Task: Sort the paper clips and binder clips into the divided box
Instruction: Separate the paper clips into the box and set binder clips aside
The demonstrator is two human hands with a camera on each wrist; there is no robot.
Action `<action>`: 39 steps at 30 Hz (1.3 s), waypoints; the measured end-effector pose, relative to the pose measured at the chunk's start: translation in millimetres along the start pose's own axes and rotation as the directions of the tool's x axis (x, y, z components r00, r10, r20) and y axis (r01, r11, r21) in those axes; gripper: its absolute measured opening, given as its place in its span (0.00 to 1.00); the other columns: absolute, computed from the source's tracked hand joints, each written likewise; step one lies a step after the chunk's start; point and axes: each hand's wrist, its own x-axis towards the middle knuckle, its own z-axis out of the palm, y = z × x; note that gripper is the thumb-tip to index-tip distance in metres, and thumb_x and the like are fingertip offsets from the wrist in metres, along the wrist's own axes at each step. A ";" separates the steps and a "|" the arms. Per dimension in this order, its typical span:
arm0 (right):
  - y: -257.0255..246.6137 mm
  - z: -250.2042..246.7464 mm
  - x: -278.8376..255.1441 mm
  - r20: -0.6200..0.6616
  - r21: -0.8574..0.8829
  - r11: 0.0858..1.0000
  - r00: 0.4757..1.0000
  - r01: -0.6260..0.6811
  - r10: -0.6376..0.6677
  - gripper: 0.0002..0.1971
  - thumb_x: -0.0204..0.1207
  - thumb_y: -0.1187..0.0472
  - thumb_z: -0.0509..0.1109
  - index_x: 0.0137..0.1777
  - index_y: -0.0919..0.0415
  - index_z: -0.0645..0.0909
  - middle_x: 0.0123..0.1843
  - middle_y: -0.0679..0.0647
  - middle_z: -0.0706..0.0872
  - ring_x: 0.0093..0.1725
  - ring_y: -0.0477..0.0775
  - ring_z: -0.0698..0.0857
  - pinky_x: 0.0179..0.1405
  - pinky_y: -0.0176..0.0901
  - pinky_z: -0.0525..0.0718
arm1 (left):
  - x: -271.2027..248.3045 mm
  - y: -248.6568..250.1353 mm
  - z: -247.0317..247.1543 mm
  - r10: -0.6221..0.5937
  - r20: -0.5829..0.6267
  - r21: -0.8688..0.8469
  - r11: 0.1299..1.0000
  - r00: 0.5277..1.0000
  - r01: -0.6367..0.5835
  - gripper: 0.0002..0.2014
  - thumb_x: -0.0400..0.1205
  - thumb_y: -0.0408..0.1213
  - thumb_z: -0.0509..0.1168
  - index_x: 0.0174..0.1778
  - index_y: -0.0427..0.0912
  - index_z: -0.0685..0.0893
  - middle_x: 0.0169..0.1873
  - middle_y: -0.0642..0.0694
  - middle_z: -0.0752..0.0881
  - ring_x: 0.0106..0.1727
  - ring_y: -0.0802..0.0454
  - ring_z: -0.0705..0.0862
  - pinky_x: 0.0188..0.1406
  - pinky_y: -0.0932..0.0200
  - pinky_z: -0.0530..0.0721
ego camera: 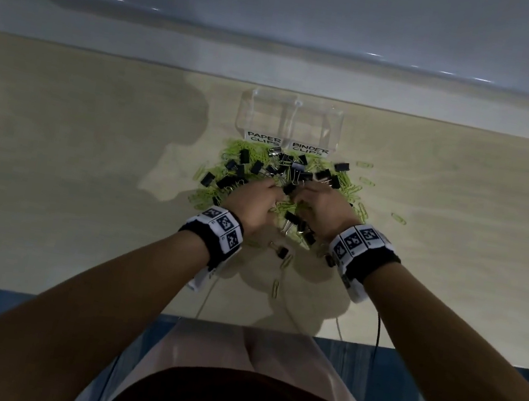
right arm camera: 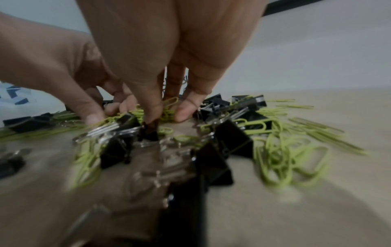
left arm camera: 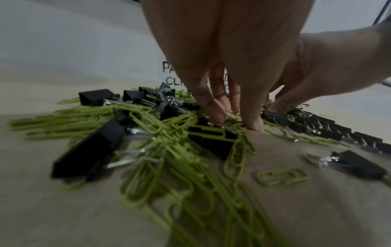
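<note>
A mixed pile of green paper clips (ego camera: 345, 182) and black binder clips (ego camera: 244, 155) lies on the table in front of the clear divided box (ego camera: 253, 108). The box carries labels PAPER CLIPS (ego camera: 263, 138) on the left and BINDER CLIPS (ego camera: 310, 149) on the right; both compartments look empty. Both hands reach down into the middle of the pile, close together. My left hand (left arm camera: 234, 122) pinches a tuft of green paper clips (left arm camera: 232, 117) between thumb and fingers. My right hand (right arm camera: 169, 115) pinches green paper clips (right arm camera: 169, 103) too, with binder clips (right arm camera: 230, 138) crowded around its fingertips.
Stray paper clips (ego camera: 398, 218) lie scattered right of the pile, and some (ego camera: 275, 288) lie near the front with a lone binder clip (ego camera: 279, 250). The wooden table (ego camera: 53, 167) ends at a pale wall behind the box. Cables (ego camera: 378, 329) trail from the wrists over the near edge.
</note>
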 end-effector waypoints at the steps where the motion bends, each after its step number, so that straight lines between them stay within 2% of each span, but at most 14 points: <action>1: 1.2 1.8 -2.4 -0.030 0.002 1.000 1.000 0.000 0.000 0.08 0.73 0.66 0.71 0.51 0.63 0.84 0.55 0.57 0.85 0.53 0.61 0.83 0.51 0.52 0.85 | 1.2 -0.4 -0.2 0.007 -0.005 0.014 1.000 1.000 -0.007 0.13 0.77 0.34 0.67 0.57 0.38 0.82 0.55 0.43 0.79 0.53 0.43 0.81 0.50 0.49 0.82; 5: 4.7 8.8 -13.3 -0.174 0.079 0.997 0.984 -0.026 0.040 0.06 0.70 0.66 0.74 0.47 0.63 0.86 0.48 0.57 0.88 0.45 0.59 0.85 0.46 0.52 0.87 | 2.2 -2.5 -2.3 0.073 0.004 0.101 0.992 0.997 -0.073 0.05 0.78 0.31 0.62 0.45 0.35 0.82 0.46 0.42 0.80 0.46 0.44 0.80 0.42 0.51 0.80; 8: 3.8 9.0 -19.4 -0.231 0.320 0.930 0.936 -0.184 0.264 0.06 0.69 0.64 0.77 0.45 0.59 0.88 0.43 0.52 0.89 0.39 0.47 0.85 0.45 0.40 0.85 | -1.5 -8.7 -5.6 0.079 0.005 0.096 0.992 0.997 -0.079 0.04 0.77 0.31 0.61 0.43 0.35 0.80 0.42 0.42 0.81 0.43 0.44 0.81 0.39 0.52 0.80; 11: -3.2 -1.3 -17.4 -0.139 0.629 0.721 0.870 -0.291 0.473 0.05 0.68 0.66 0.78 0.40 0.55 0.88 0.38 0.45 0.90 0.36 0.38 0.87 0.41 0.30 0.85 | -8.2 -16.0 -10.4 -0.005 -0.074 -0.152 0.988 0.997 -0.006 0.01 0.76 0.31 0.66 0.41 0.38 0.83 0.38 0.47 0.84 0.40 0.49 0.84 0.42 0.53 0.85; 15: -24.0 -33.2 8.3 -0.165 0.793 0.581 0.851 -0.186 0.498 0.05 0.68 0.70 0.77 0.42 0.61 0.87 0.39 0.57 0.91 0.36 0.49 0.89 0.35 0.32 0.85 | -10.0 -18.9 -38.3 -0.186 -0.208 -0.552 0.832 0.960 0.042 0.02 0.76 0.31 0.69 0.42 0.40 0.84 0.39 0.48 0.87 0.39 0.55 0.86 0.40 0.67 0.84; 19: -41.7 -65.1 58.0 -0.289 0.762 0.643 0.845 -0.082 0.451 0.04 0.69 0.66 0.76 0.42 0.64 0.85 0.41 0.55 0.90 0.39 0.50 0.90 0.38 0.37 0.88 | 7.0 -27.4 -79.9 -0.310 -0.339 -0.731 0.681 0.888 -0.041 0.03 0.75 0.28 0.69 0.43 0.35 0.82 0.39 0.41 0.88 0.40 0.47 0.88 0.43 0.55 0.89; 22: -44.6 -72.1 94.3 -0.323 0.723 0.687 0.842 -0.075 0.433 0.05 0.68 0.67 0.77 0.42 0.59 0.86 0.41 0.51 0.90 0.41 0.46 0.89 0.43 0.43 0.90 | 29.3 -33.5 -100.4 -0.358 -0.397 -0.748 0.660 0.845 -0.072 0.04 0.75 0.28 0.69 0.44 0.35 0.82 0.41 0.38 0.87 0.42 0.41 0.88 0.45 0.45 0.89; 24: -44.4 -70.7 107.3 -0.298 0.687 0.716 0.849 -0.126 0.436 0.09 0.67 0.67 0.78 0.46 0.58 0.87 0.45 0.50 0.90 0.43 0.45 0.89 0.47 0.44 0.89 | 41.5 -33.2 -106.0 -0.348 -0.422 -0.715 0.696 0.837 -0.071 0.04 0.75 0.29 0.70 0.44 0.37 0.83 0.40 0.41 0.87 0.42 0.44 0.88 0.45 0.48 0.89; 27: -46.1 -64.0 97.4 -0.294 0.510 0.835 0.871 -0.205 0.394 0.16 0.69 0.69 0.76 0.56 0.58 0.84 0.55 0.51 0.89 0.52 0.45 0.86 0.56 0.41 0.86 | 44.4 -34.1 -105.9 -0.267 -0.419 -0.554 0.833 0.868 -0.012 0.07 0.76 0.32 0.71 0.48 0.41 0.84 0.45 0.47 0.88 0.44 0.53 0.86 0.44 0.63 0.87; 29: -48.4 -54.6 70.7 -0.321 0.396 0.902 0.895 -0.169 0.309 0.13 0.71 0.70 0.73 0.55 0.59 0.84 0.54 0.52 0.88 0.51 0.47 0.86 0.56 0.39 0.85 | 28.2 -34.8 -98.4 -0.194 -0.423 -0.438 0.899 0.885 -0.012 0.08 0.77 0.32 0.70 0.51 0.42 0.84 0.48 0.48 0.87 0.46 0.56 0.84 0.45 0.70 0.81; 31: -46.3 -39.2 36.0 -0.322 0.328 0.940 0.923 -0.099 0.209 0.08 0.73 0.71 0.70 0.49 0.61 0.85 0.48 0.54 0.88 0.44 0.49 0.85 0.50 0.41 0.87 | 1.9 -34.6 -80.6 -0.105 -0.362 -0.350 0.936 0.926 -0.031 0.07 0.77 0.34 0.70 0.50 0.43 0.83 0.46 0.51 0.85 0.46 0.57 0.82 0.47 0.68 0.79; 34: -36.3 -11.1 -9.0 -0.195 0.250 0.961 0.965 -0.122 0.174 0.07 0.71 0.71 0.72 0.45 0.61 0.86 0.44 0.52 0.85 0.40 0.49 0.82 0.45 0.47 0.87 | -39.4 -36.4 -41.9 0.021 -0.117 -0.189 0.981 0.993 -0.043 0.05 0.78 0.37 0.68 0.48 0.45 0.82 0.44 0.53 0.80 0.44 0.56 0.80 0.47 0.60 0.81; 36: -30.0 6.4 -25.8 -0.142 0.202 0.967 0.972 -0.158 0.188 0.08 0.69 0.68 0.74 0.47 0.61 0.86 0.47 0.52 0.83 0.44 0.55 0.82 0.45 0.47 0.84 | -56.5 -40.0 -17.8 0.092 -0.023 -0.106 0.990 0.995 -0.094 0.06 0.77 0.37 0.69 0.48 0.44 0.82 0.47 0.50 0.79 0.46 0.52 0.80 0.46 0.55 0.82; 39: -27.2 22.8 -31.9 -0.129 0.132 0.971 0.968 -0.198 0.215 0.13 0.70 0.66 0.72 0.55 0.61 0.85 0.52 0.57 0.82 0.51 0.61 0.81 0.45 0.48 0.82 | -62.3 -44.4 3.2 0.109 -0.005 -0.011 0.994 0.994 -0.109 0.13 0.73 0.38 0.71 0.53 0.44 0.83 0.53 0.47 0.79 0.50 0.48 0.79 0.44 0.51 0.84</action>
